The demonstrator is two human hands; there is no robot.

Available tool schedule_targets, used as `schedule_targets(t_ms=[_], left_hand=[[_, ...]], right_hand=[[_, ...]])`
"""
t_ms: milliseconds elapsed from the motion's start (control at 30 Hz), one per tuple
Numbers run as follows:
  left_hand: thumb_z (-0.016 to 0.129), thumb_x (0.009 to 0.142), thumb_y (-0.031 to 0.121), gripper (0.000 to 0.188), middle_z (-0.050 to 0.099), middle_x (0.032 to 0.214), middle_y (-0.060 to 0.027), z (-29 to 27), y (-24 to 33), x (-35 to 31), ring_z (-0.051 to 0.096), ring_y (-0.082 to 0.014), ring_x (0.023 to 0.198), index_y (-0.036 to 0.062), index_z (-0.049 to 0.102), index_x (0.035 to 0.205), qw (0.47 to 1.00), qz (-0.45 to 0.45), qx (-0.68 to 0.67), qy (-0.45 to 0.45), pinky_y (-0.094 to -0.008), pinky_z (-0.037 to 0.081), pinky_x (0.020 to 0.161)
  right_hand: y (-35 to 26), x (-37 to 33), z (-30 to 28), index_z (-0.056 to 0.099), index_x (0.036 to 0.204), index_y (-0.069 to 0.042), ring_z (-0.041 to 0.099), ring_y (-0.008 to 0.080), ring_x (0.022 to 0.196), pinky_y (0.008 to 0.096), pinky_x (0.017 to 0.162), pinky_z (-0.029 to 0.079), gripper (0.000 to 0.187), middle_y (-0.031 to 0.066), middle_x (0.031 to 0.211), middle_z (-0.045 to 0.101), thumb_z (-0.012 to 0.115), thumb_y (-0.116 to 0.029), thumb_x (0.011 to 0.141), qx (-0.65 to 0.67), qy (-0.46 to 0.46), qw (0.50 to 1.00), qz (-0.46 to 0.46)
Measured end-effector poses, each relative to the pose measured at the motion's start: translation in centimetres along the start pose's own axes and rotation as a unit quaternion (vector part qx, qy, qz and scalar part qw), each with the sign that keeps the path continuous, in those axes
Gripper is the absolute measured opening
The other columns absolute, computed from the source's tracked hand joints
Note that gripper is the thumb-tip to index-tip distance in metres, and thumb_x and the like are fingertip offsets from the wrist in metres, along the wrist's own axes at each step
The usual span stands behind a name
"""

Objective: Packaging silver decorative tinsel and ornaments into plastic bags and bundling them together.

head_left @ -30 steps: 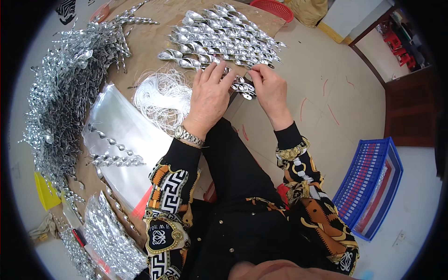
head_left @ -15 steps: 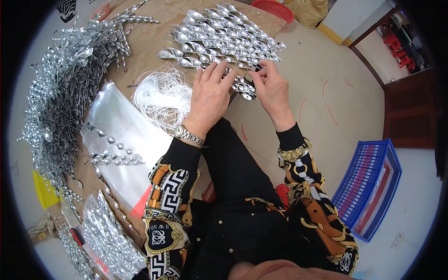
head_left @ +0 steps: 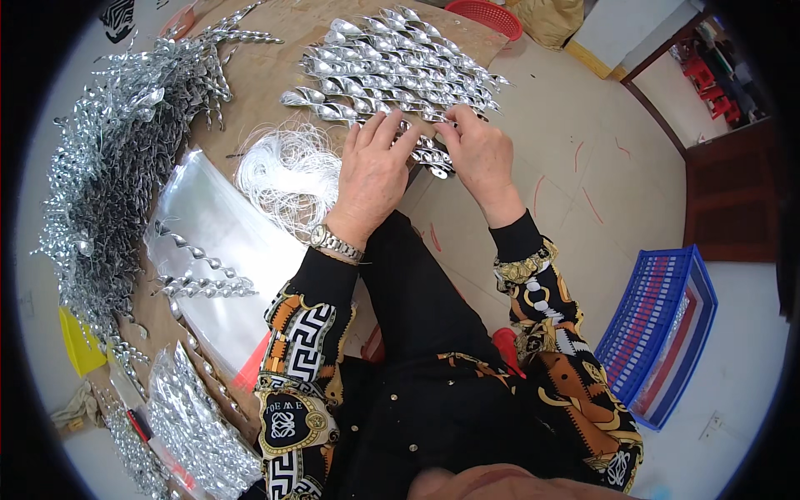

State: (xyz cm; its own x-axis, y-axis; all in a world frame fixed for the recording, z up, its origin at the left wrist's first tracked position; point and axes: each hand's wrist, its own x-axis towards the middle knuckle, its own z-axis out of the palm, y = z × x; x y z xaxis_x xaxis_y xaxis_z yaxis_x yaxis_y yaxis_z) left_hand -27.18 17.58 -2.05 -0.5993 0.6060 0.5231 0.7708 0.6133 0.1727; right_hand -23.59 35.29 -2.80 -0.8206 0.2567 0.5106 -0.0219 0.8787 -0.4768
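Silver twisted spiral ornaments [head_left: 392, 71] lie side by side in slanting rows at the far edge of the brown table. My left hand [head_left: 371, 167], a metal watch on its wrist, rests palm down over the nearest ones, fingers stretched and slightly apart. Close to its right, my right hand [head_left: 479, 150] has thumb and forefinger pinched together at the ends of the spirals; what they hold is too small to make out. Between the two hands, a few more silver spirals [head_left: 431, 154] show near the table edge. A loose bundle of white string [head_left: 287, 177] lies left of my left hand.
A large heap of silver spirals [head_left: 125, 158] covers the table's left side. Clear plastic sleeves [head_left: 221, 258] carry a few loose spirals. Bagged spirals [head_left: 196, 425] and a red-and-black-handled tool [head_left: 138, 423] lie nearer me. A blue plastic basket [head_left: 654, 333] stands at right; a red basket [head_left: 487, 18] is beyond the table.
My right hand has shifted slightly left, its pinched fingers moving closer to the left hand and the spirals. The left hand stays almost still.
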Motion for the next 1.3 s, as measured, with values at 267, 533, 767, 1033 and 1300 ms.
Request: schedule_targets(t_ms=[267, 533, 767, 1033, 1300], left_hand=[[0.066, 0.082, 0.007, 0.043, 0.057, 0.133, -0.0098, 0.0, 0.1, 0.0, 0.051, -0.0326, 0.128, 0.0167, 0.061, 0.123, 1.0, 0.0, -0.002, -0.002, -0.055, 0.039, 0.107], [0.064, 0.083, 0.007, 0.042, 0.058, 0.132, -0.0101, -0.2, 0.2, 0.0, 0.051, -0.0322, 0.127, 0.0172, 0.062, 0.123, 1.0, -0.007, 0.006, 0.002, -0.0538, 0.039, 0.107], [0.062, 0.082, 0.005, 0.04, 0.058, 0.132, -0.0117, 0.0, 0.1, 0.0, 0.052, -0.0335, 0.125, 0.0139, 0.064, 0.121, 1.0, -0.006, -0.004, 0.008, -0.0545, 0.039, 0.107], [0.061, 0.083, 0.004, 0.043, 0.056, 0.135, -0.0122, 0.3, -0.1, -0.2, 0.05, -0.0337, 0.128, 0.0146, 0.062, 0.125, 1.0, -0.009, -0.006, 0.011, -0.0549, 0.037, 0.108], [0.057, 0.085, 0.003, 0.054, 0.047, 0.148, -0.0089, 0.2, 0.2, 0.3, 0.039, -0.0317, 0.14, 0.0187, 0.054, 0.137, 1.0, 0.003, 0.022, -0.019, -0.0614, 0.029, 0.111]], right_hand=[[0.6, 0.2, 0.0, 0.065, 0.089, -0.01, 0.068, 0.0321, 0.065, 0.0428, 0.056, 0.05, 0.012, 0.0112, 0.072, 0.068, 0.068, -0.022, 0.09, -0.029, -0.014, 0.999, -0.037], [0.7, -1.3, -1.7, 0.063, 0.088, -0.007, 0.066, 0.0341, 0.064, 0.0431, 0.056, 0.049, 0.011, 0.0135, 0.071, 0.066, 0.067, -0.017, 0.091, 0.025, -0.022, 0.999, -0.033], [0.7, -2.3, -3.2, 0.06, 0.093, -0.006, 0.064, 0.0366, 0.072, 0.0435, 0.062, 0.049, 0.009, 0.0154, 0.079, 0.065, 0.064, -0.014, 0.093, 0.029, -0.051, 0.998, -0.013], [0.5, -2.4, -3.4, 0.058, 0.095, -0.005, 0.063, 0.0387, 0.076, 0.045, 0.064, 0.048, 0.009, 0.0163, 0.083, 0.064, 0.063, -0.012, 0.093, 0.054, -0.065, 0.995, -0.047], [0.1, -2.5, -3.6, 0.059, 0.093, -0.004, 0.062, 0.0381, 0.072, 0.0447, 0.063, 0.047, 0.011, 0.0167, 0.078, 0.062, 0.066, -0.012, 0.091, 0.082, -0.071, 0.992, -0.059]])
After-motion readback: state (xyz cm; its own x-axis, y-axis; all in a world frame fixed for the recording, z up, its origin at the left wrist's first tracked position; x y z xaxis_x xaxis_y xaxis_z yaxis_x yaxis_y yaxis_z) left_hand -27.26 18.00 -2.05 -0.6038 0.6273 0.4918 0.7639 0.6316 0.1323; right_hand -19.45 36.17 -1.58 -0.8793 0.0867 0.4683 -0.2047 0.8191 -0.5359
